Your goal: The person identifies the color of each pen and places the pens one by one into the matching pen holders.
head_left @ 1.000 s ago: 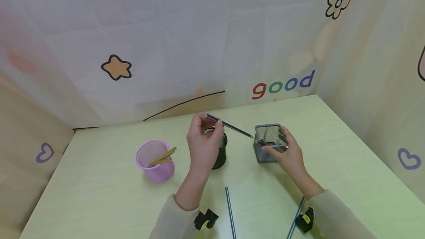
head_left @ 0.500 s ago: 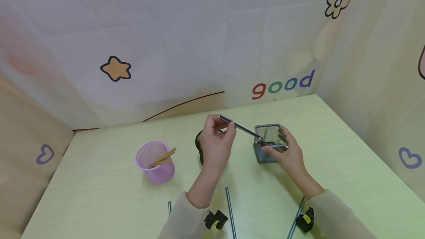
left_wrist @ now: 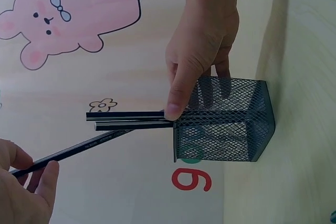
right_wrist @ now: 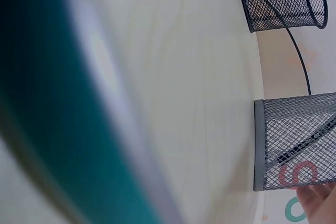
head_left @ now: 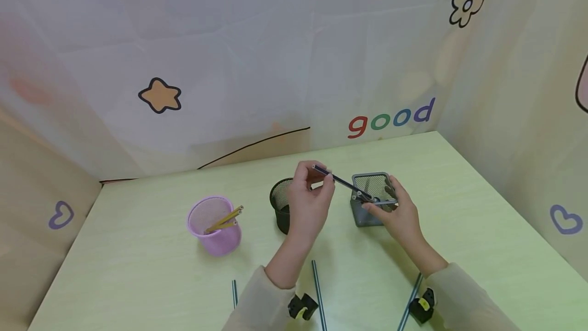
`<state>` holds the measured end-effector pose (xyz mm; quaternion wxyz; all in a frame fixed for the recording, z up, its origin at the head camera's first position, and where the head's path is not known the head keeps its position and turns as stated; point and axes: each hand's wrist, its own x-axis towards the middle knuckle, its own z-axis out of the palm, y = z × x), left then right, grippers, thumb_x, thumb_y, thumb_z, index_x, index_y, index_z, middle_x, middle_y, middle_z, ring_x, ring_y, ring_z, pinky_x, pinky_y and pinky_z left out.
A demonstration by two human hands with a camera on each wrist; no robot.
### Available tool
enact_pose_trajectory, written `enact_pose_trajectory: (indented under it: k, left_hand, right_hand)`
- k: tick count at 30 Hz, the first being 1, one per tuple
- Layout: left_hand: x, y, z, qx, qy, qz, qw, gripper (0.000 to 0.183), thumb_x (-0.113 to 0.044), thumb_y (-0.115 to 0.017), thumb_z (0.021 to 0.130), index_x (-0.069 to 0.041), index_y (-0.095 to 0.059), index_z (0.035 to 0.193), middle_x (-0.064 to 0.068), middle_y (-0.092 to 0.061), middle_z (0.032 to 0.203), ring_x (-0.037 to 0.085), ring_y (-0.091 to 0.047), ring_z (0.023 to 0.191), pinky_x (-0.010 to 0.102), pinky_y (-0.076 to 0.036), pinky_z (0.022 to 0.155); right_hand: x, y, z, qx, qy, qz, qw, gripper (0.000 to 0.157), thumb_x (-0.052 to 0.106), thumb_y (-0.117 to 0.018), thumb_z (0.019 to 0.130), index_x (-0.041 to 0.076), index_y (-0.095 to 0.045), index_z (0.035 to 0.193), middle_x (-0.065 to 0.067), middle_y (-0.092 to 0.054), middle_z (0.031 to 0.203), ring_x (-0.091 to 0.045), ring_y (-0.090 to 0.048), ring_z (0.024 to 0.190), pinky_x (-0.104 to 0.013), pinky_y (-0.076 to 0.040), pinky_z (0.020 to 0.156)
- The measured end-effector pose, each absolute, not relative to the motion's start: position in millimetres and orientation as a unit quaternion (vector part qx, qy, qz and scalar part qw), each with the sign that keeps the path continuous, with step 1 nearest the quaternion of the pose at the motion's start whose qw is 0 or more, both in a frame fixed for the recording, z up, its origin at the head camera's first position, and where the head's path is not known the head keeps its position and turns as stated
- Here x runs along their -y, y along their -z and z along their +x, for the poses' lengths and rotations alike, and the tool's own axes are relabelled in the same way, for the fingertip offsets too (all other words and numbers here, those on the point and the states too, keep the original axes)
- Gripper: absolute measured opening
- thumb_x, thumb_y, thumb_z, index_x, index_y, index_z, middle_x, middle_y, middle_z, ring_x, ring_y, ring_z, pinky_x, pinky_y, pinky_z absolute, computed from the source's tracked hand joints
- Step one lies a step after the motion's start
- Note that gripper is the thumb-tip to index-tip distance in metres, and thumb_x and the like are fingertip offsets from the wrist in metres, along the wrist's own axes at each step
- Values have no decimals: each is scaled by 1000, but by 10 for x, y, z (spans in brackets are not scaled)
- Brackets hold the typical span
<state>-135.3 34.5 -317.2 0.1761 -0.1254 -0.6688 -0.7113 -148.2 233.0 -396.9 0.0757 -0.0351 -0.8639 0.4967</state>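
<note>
My left hand [head_left: 309, 198] pinches a dark pencil [head_left: 345, 183] between thumb and fingers near its upper end. The pencil slants down to the right, its lower end at the mouth of a grey square mesh pencil holder [head_left: 367, 217]. My right hand [head_left: 404, 218] grips that holder by its right side, the thumb on the front rim. In the left wrist view, two dark striped pencils [left_wrist: 126, 115] lean out of the holder beside the right thumb. Through the mesh in the right wrist view, a dark pencil [right_wrist: 307, 145] shows inside.
A black round mesh holder [head_left: 280, 203] stands behind my left hand. Further left is a purple holder [head_left: 220, 244] with several yellow pencils [head_left: 225, 217]. Teal pencils [head_left: 318, 290] lie toward the table's front. A wall cloth [head_left: 257, 65] rises behind the table.
My left hand has moved right with the pencil, bringing its lower end from left of the square holder to its mouth. The black holder shows more. My right hand keeps its place.
</note>
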Motion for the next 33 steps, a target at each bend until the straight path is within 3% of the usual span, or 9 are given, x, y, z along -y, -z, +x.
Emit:
enact_pose_trajectory:
  k: [20,33]
  left_hand:
    - [-409,3417,-1373,736,656,-140,91,13,-7,-59,93,-2,-61,105,12,-67,101,21,-67,96,23,-56,79]
    - [-449,3508,-1410,761,624,-162,75,14,-11,-61,92,-2,-64,103,12,-69,99,24,-68,94,23,-55,79]
  right_hand:
    - [-2296,4048,-1460,863,-497,-36,82,93,22,-76,81,2,-17,151,-24,-29,150,-41,-35,134,-54,-40,103]
    - [-2324,4007,-1490,864,-495,-32,87,93,25,-76,81,1,-18,150,-24,-32,149,-40,-35,134,-55,-39,104]
